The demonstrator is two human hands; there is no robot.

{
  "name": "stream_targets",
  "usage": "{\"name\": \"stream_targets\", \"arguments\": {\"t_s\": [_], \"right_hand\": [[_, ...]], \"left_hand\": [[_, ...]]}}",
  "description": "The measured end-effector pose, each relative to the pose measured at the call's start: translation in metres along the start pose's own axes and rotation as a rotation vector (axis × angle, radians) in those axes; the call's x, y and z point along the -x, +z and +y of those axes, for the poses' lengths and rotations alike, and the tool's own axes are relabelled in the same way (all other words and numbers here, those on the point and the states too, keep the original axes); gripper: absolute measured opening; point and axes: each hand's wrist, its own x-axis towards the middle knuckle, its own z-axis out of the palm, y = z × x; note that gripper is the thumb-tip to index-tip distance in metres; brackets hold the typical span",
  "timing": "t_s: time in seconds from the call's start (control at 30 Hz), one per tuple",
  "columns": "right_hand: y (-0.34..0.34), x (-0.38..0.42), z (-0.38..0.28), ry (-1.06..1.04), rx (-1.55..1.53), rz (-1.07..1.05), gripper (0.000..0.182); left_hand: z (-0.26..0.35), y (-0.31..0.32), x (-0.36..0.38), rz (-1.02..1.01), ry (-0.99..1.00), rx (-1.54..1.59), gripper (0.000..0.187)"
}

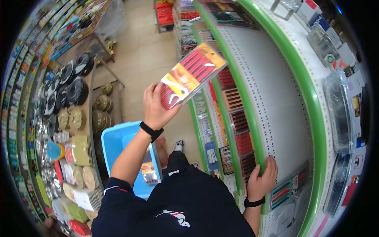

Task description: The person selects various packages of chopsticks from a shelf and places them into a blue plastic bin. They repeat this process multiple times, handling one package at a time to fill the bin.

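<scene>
My left hand (160, 104) is closed around the lower end of a flat clear pack of red stick-like items (191, 75) with a yellow-orange printed card. The pack is tilted above the aisle, and the exact kind of its contents is not clear. On the right, my right hand (261, 179) grips the green edge of a shelf (252, 130), thumb on the outer side and fingers over the top. Packs with red and teal items (282, 195) lie on this shelf beside that hand.
A blue plastic bin (114, 138) stands on the floor below my left arm, with packs (149, 170) inside. Lower shelf rows hold packs of red and brown sticks (239, 120). Left, a display table carries black pans (77, 91), plates and bowls. Boxes and foil trays (339, 110) sit at far right.
</scene>
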Motion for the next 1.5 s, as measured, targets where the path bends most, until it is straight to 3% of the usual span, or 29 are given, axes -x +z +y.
{"name": "stream_targets", "arguments": {"t_s": [0.33, 0.47, 0.67, 0.87, 0.97, 1.0, 1.13, 1.23, 1.33, 1.5], "right_hand": [[-0.002, 0.005, 0.004, -0.022, -0.007, -0.073, 0.05], [-0.003, 0.007, 0.004, -0.034, -0.003, -0.103, 0.052], [-0.002, 0.01, 0.007, -0.075, 0.022, -0.116, 0.057], [-0.005, 0.01, 0.006, -0.077, 0.039, -0.138, 0.059], [-0.006, 0.009, 0.004, -0.059, 0.044, -0.155, 0.06], [-0.006, 0.008, 0.002, -0.049, 0.046, -0.16, 0.061], [-0.007, 0.007, 0.0, -0.044, 0.047, -0.15, 0.06], [-0.008, 0.006, 0.001, -0.028, 0.01, -0.171, 0.057], [-0.016, -0.001, 0.0, 0.027, -0.045, -0.208, 0.056], [-0.017, -0.022, -0.004, 0.085, -0.061, -0.113, 0.023]], "left_hand": [[-0.086, -0.104, 0.313, 0.028, -0.937, -0.265, 0.084], [-0.091, -0.11, 0.406, 0.014, -1.095, -0.348, 0.084], [-0.075, -0.08, 0.472, -0.054, -1.179, -0.429, 0.087], [-0.06, -0.043, 0.494, -0.297, -1.256, -0.549, 0.106], [-0.053, -0.044, 0.478, -0.614, -1.337, -0.503, 0.098], [-0.057, -0.045, 0.477, -0.739, -1.342, -0.446, 0.085], [-0.086, -0.038, 0.483, -0.611, -1.357, -0.402, 0.067], [-0.112, -0.037, 0.465, -0.508, -1.371, -0.34, 0.065], [-0.144, -0.029, 0.426, -0.403, -1.224, -0.413, 0.064], [-0.197, 0.012, 0.305, -0.242, -0.904, -0.361, 0.062]]}}
